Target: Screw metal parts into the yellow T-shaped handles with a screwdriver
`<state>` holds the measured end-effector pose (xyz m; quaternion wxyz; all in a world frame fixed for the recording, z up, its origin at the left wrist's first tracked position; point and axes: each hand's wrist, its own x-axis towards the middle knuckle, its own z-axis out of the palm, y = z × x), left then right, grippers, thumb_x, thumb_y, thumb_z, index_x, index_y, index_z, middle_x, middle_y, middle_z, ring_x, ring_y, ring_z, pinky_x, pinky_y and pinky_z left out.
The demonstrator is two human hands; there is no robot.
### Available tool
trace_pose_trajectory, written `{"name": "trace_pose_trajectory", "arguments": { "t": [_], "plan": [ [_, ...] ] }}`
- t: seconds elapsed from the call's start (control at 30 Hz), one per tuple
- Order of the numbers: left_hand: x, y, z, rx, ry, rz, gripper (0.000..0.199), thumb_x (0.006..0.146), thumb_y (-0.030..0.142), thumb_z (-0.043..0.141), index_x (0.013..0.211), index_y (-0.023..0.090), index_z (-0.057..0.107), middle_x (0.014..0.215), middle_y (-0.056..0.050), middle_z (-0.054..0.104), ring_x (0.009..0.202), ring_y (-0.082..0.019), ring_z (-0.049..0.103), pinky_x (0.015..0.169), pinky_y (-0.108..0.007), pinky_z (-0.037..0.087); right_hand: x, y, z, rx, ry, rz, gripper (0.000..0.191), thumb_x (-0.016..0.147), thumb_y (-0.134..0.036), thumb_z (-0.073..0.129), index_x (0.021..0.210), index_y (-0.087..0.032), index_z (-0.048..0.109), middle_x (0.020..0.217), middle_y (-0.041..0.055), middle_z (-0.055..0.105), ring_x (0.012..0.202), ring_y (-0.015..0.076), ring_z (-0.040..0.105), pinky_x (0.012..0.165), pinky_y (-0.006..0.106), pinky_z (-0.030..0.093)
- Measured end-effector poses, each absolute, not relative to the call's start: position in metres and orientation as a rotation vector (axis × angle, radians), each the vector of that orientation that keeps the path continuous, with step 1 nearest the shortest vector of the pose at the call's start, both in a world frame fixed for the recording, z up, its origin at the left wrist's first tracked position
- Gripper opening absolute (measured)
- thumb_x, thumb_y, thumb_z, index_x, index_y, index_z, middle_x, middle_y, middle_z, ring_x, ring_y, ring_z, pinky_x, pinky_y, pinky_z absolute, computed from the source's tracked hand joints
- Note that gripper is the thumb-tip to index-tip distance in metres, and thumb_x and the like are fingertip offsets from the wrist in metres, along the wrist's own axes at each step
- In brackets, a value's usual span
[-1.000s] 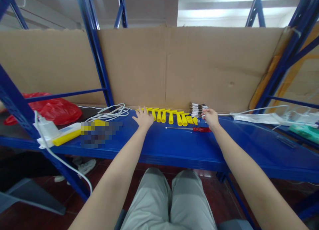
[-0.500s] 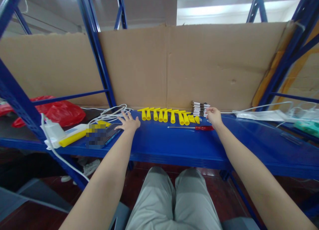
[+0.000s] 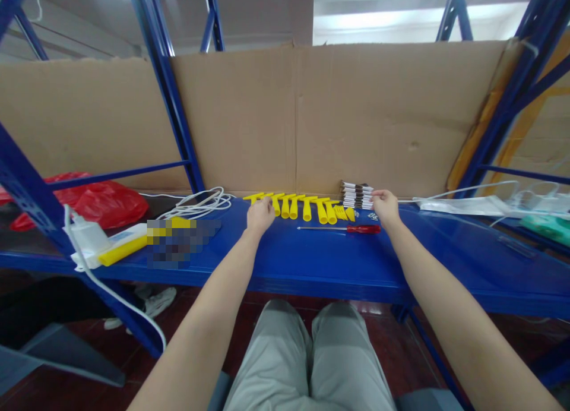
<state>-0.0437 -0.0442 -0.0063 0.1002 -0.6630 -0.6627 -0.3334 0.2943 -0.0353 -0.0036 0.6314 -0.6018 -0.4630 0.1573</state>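
Several yellow T-shaped plastic pieces with hollow round ends (image 3: 307, 209) lie in a row along the back of the blue shelf. At the row's left end, my left hand (image 3: 261, 215) has its fingers curled over one of these pieces and partly hides it. My right hand (image 3: 385, 206) is pinched closed at the right side of a stack of white-and-brown rods (image 3: 356, 195); what lies between its fingertips is too small to make out. In front of the row lies a screwdriver with a red handle (image 3: 363, 228), its tip pointing left. Small yellow wedge-like pieces (image 3: 342, 213) and tiny metal parts (image 3: 369, 215) sit near the stack.
Left on the shelf are a white power strip (image 3: 93, 244), a yellow bar (image 3: 124, 249), coiled white cables (image 3: 205, 203) and a red plastic bag (image 3: 102, 200). Cardboard (image 3: 356, 114) walls off the back. A white packet (image 3: 463, 205) lies to the right, between blue posts.
My left hand has moved right from beside the cables to the row's left end, and its spread fingers have closed. My right hand stays by the stack.
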Motion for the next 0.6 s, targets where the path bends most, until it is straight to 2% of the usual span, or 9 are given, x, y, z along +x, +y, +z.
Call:
{"name": "trace_pose_trajectory", "arguments": {
  "t": [0.33, 0.5, 0.6],
  "plan": [
    [-0.065, -0.038, -0.016, -1.88, -2.048, -1.528, 0.034, 0.077, 0.013, 0.044, 0.095, 0.014, 0.073, 0.09, -0.007, 0.075, 0.084, -0.02, 0.07, 0.079, -0.027, 0.052, 0.309, -0.039, 0.006, -1.351, -0.948, 0.348, 0.021, 0.071, -0.007, 0.049, 0.086, -0.014, 0.062, 0.07, 0.0017, 0.063, 0.049, 0.0092, 0.05, 0.051, 0.021, 0.045],
    [-0.061, -0.04, -0.017, -2.008, -2.025, -1.455, 0.031, 0.074, 0.013, 0.047, 0.088, 0.015, 0.074, 0.088, -0.006, 0.075, 0.079, -0.019, 0.07, 0.078, -0.026, 0.052, 0.332, -0.044, 0.006, -1.549, -1.005, 0.321, 0.022, 0.077, -0.013, 0.05, 0.092, -0.011, 0.065, 0.074, 0.0071, 0.067, 0.053, 0.0124, 0.054, 0.052, 0.023, 0.046],
    [-0.059, -0.04, -0.018, -2.073, -2.025, -1.393, 0.03, 0.074, 0.013, 0.047, 0.087, 0.016, 0.074, 0.086, -0.005, 0.075, 0.076, -0.019, 0.07, 0.076, -0.027, 0.053, 0.345, -0.042, 0.001, -1.834, -1.259, 0.159, 0.02, 0.074, -0.015, 0.052, 0.084, -0.012, 0.069, 0.075, 0.0108, 0.068, 0.066, 0.0188, 0.062, 0.061, 0.027, 0.048]
  ]
}}
